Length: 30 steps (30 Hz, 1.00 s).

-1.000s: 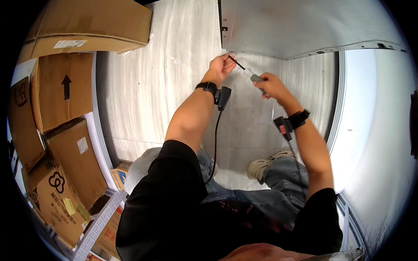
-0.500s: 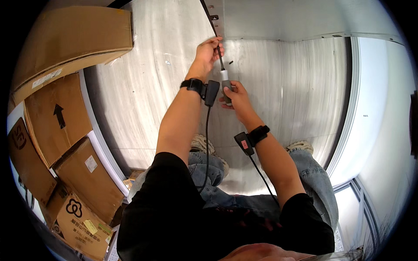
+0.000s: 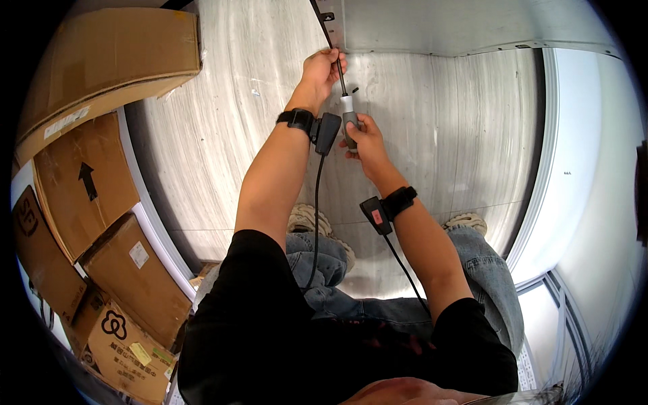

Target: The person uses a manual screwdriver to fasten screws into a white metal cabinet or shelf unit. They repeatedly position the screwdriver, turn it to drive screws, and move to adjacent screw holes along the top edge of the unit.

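Note:
A screwdriver with a grey handle, white collar and dark shaft points away from me. My right hand is closed around its handle, thumb lying along the side. Further up, my left hand is closed with its fingertips at the shaft, by the lower corner of a grey metal panel. A dark strip with a small bracket runs up this panel's left edge. The screwdriver's tip meets the strip's lower end near my left fingers, and the exact contact is hidden.
A small black piece lies on the grey wood-look floor beside the screwdriver. Cardboard boxes are stacked along the left. A white wall panel rises on the right. Cables hang from both wrist straps, and my shoes stand below.
The panel, floor and boxes sit slightly higher in the picture, as do both hands and the screwdriver. Both grips look much the same, with the right fingers slightly shifted on the handle.

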### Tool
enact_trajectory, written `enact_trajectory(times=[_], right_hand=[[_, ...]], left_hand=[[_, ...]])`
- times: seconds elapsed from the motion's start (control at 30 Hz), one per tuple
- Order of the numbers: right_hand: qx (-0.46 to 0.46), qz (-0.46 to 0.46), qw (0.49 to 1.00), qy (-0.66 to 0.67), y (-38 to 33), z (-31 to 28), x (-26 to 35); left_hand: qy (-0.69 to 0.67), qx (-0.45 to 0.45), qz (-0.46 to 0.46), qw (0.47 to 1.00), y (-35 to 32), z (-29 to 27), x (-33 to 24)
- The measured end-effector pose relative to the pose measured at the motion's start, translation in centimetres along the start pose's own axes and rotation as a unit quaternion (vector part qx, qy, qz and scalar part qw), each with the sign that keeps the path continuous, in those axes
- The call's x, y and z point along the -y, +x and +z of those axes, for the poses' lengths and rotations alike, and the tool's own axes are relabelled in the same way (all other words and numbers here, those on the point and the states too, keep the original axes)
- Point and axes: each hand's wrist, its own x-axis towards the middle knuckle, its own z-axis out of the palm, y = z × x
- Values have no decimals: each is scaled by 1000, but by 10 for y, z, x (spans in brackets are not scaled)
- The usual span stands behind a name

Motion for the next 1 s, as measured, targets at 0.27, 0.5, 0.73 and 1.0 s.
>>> enact_trajectory(times=[0.27, 0.5, 0.73, 1.0], right_hand=[[14, 2, 1000, -3, 0, -1, 6], [26, 12, 999, 27, -1, 3, 10], [18, 47, 991, 122, 8, -1, -1], [19, 20, 994, 107, 9, 9, -10]], left_hand=[[8, -7, -1, 1000, 5, -3, 1], [0, 54, -27, 998, -1, -11, -4], [71, 55, -12, 996, -7, -12, -3], [98, 6, 0, 995, 1, -10, 0]])
